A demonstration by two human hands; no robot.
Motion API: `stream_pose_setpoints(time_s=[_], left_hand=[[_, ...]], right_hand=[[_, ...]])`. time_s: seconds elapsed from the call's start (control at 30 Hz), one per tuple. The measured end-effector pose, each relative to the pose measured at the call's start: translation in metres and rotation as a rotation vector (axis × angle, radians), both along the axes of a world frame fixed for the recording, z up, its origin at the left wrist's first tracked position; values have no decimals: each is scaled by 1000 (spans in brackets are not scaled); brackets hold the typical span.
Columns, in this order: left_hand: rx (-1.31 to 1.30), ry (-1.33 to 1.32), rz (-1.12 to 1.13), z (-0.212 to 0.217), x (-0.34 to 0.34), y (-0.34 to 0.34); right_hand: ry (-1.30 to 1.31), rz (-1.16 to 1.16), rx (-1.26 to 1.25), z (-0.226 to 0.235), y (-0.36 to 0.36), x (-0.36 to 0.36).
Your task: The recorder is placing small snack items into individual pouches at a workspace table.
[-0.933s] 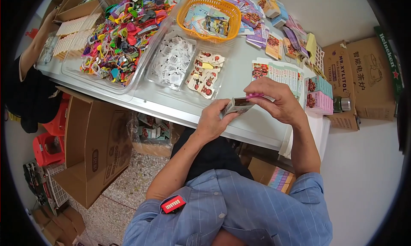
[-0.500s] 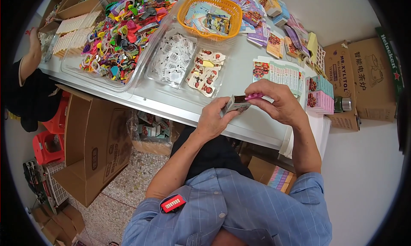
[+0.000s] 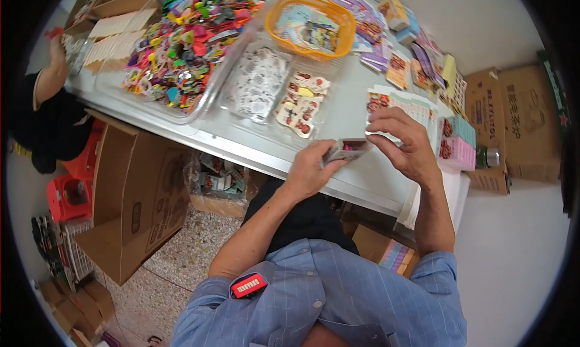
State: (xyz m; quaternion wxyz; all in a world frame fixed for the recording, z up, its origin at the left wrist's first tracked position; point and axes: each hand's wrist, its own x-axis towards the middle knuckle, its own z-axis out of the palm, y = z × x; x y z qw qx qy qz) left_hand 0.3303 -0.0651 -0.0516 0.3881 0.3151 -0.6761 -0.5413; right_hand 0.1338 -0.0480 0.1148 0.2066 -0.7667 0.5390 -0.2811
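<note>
My left hand [image 3: 309, 168] grips a small open cardboard box [image 3: 343, 155] over the table's front edge. Something pink [image 3: 348, 146] shows inside the box opening. To the right of the box, my right hand [image 3: 406, 142] hovers with thumb and fingers curved apart and holds nothing. Just beyond it lies a fanned row of flat printed cartons [image 3: 411, 105]. Left of these, a clear tray holds small white packets [image 3: 258, 81] and cut-out printed cards [image 3: 302, 105]. A large clear bin [image 3: 202, 108] heaped with colourful small plastic toys [image 3: 187, 51] stands farther left.
An orange basket [image 3: 348, 35] of cards and packets stands at the back. Purple cartons [image 3: 374, 57] and small filled boxes [image 3: 457, 144] lie to the right. An open cardboard box [image 3: 130, 208] stands below the table. At far left, another person's arm [image 3: 51, 75] reaches to the table.
My right hand has let go of the pink thing, now inside the box, and drawn back with its fingers apart. The scene has shifted slightly to the right in view.
</note>
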Motion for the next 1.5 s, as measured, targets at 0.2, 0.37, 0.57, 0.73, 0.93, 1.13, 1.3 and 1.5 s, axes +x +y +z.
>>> stream_pose_setpoints(time_s=[0.2, 0.37, 0.57, 0.73, 0.93, 1.13, 1.3, 1.5], left_hand=[[-98, -31, 9, 3, 1, 2], [-82, -38, 28, 4, 5, 3], [-103, -15, 2, 3, 6, 1], [-88, -16, -26, 5, 6, 1], [-68, 8, -46, 5, 7, -2], [-65, 17, -37, 1, 8, -3], [-36, 0, -39, 0, 7, -2], [-19, -5, -51, 0, 5, -2]], right_hand=[[2, -26, -88, 11, -44, 36], [93, 193, -193, 14, -151, 94], [449, 224, -97, -15, -276, 159], [716, 279, -9, -43, -327, 171], [348, 374, -47, -63, -351, 176], [363, 209, -7, -68, -345, 206], [328, 192, -342, -70, -330, 213], [214, 254, -219, -63, -336, 210]])
